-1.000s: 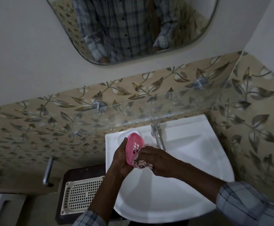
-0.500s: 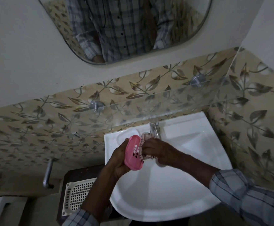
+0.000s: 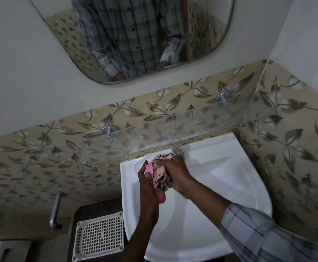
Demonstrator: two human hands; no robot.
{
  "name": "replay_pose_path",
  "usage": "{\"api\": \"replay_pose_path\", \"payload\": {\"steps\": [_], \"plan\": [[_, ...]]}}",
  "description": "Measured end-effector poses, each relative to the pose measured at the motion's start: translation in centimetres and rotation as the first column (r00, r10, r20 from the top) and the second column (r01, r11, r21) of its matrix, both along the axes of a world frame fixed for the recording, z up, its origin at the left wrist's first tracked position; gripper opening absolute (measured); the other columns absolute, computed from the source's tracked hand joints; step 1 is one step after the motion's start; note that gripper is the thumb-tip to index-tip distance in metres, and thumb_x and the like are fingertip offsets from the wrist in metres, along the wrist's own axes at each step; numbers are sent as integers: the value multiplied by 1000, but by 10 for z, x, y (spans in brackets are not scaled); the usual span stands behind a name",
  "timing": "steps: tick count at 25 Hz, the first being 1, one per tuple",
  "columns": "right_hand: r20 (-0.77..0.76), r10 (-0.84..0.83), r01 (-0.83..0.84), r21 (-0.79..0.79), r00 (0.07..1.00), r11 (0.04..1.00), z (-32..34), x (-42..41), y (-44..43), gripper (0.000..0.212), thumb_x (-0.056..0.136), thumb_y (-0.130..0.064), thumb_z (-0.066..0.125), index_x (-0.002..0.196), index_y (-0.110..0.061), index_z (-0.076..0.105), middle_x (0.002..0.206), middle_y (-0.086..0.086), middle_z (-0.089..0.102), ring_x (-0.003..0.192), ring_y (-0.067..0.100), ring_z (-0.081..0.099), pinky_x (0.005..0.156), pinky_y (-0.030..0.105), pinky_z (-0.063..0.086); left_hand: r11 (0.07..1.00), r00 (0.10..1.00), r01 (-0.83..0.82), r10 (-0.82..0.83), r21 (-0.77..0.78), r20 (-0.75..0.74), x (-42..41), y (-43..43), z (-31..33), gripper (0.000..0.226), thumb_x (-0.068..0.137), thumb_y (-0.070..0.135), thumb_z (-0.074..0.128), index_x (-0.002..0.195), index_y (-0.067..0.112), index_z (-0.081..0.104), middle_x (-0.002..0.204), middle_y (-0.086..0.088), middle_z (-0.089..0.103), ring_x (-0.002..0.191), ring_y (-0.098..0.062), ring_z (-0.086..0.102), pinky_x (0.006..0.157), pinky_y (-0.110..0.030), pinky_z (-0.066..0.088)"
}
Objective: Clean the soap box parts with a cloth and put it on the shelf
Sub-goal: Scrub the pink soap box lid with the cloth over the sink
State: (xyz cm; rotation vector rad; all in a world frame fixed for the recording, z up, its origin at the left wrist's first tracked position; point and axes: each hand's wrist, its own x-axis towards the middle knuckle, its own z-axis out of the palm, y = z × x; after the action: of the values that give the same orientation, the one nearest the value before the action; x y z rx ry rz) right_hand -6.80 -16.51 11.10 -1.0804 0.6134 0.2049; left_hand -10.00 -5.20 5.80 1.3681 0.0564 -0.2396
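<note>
Cloth (image 3: 162, 173) in right hand (image 3: 175, 173) against pink soap box part (image 3: 150, 168); left hand (image 3: 146, 183) grips it.

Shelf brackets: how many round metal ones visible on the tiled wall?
2. One bracket sits at the left end of the glass shelf; the other bracket sits toward its right end, up near the corner. Further mounts may be hidden.

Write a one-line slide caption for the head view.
Left hand holds pink soap box part over sink; right hand wipes it with cloth.

My sleeve (image 3: 268, 237) is grey plaid, the soap box (image 3: 149, 168) pink, the cloth (image 3: 161, 178) pink-and-dark checked, the sink (image 3: 220, 167) white, the tiles (image 3: 41, 148) beige with leaves.
</note>
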Motion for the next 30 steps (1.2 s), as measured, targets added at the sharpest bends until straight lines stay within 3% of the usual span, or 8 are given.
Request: {"api": "replay_pose_path", "payload": {"steps": [4, 7, 9, 14, 19, 24, 27, 30], "plan": [[307, 404, -129, -637, 862, 760, -24, -40, 11, 29, 85, -24, 67, 109, -9, 71, 102, 7, 75, 93, 18, 71, 79, 33, 59, 996, 954, -48, 23, -74, -300, 11, 10, 13, 40, 100, 45, 51, 131, 20, 55, 120, -12, 64, 105, -29, 64, 82, -40, 58], [339, 867, -12, -930, 365, 369, -40, -44, -27, 40, 74, 8, 60, 111, -4, 69, 107, 14, 69, 97, 29, 64, 83, 34, 52, 977, 829, -91, -32, -191, -558, 28, 23, 26, 66, 98, 57, 42, 136, 5, 54, 128, -29, 62, 115, -40, 60, 99, -50, 47], [260, 942, 204, -954, 213, 218, -40, -20, -54, 36, 74, 18, 56, 100, 1, 73, 101, 19, 71, 93, 35, 67, 82, 42, 54, 972, 783, -26, -126, -235, -609, 29, 25, 32, 65, 99, 53, 41, 137, 1, 52, 117, -28, 66, 104, -40, 62, 93, -50, 49], [337, 873, 332, -917, 354, 219, -37, -10, -42, 43, 63, 20, 54, 99, 6, 73, 100, 23, 73, 92, 40, 70, 86, 48, 56, 944, 796, -133, -79, -301, -600, 40, 28, 31, 59, 99, 50, 44, 134, 3, 54, 108, -26, 64, 93, -36, 61, 84, -48, 50], [376, 714, -32, -873, 591, 486, -33, -46, -2, 34, 69, 5, 62, 99, -8, 72, 100, 7, 73, 93, 22, 68, 85, 24, 53, 949, 877, -283, 196, -141, -438, 25, 16, 5, 61, 97, 54, 47, 135, 8, 57, 119, -23, 68, 102, -33, 68, 80, -40, 57], [69, -119, 130, -187, 990, 974, -11, 5, 1, 11, 83, -7, 67, 89, -3, 74, 88, 12, 77, 82, 29, 74, 77, 42, 62, 998, 998, -56, 56, 10, 5, 10, 1, -4, 55, 98, 60, 39, 144, 32, 45, 139, 1, 61, 126, -20, 60, 100, -42, 51], [179, -186, 256, -567, 966, 783, -9, 8, -1, 13, 86, -3, 68, 98, -1, 71, 98, 11, 75, 89, 24, 71, 80, 21, 56, 996, 998, -39, 35, 79, 48, 0, -9, -3, 49, 99, 61, 36, 142, 38, 47, 137, 6, 62, 126, -16, 60, 99, -37, 51], [368, 363, 121, -826, 856, 550, -21, -36, 9, 29, 83, -3, 71, 112, -8, 69, 105, 6, 71, 97, 18, 68, 81, 12, 51, 992, 981, -125, 121, -15, -149, 11, -4, 2, 56, 101, 58, 35, 142, 24, 51, 129, -10, 68, 119, -24, 65, 95, -43, 55]]}}
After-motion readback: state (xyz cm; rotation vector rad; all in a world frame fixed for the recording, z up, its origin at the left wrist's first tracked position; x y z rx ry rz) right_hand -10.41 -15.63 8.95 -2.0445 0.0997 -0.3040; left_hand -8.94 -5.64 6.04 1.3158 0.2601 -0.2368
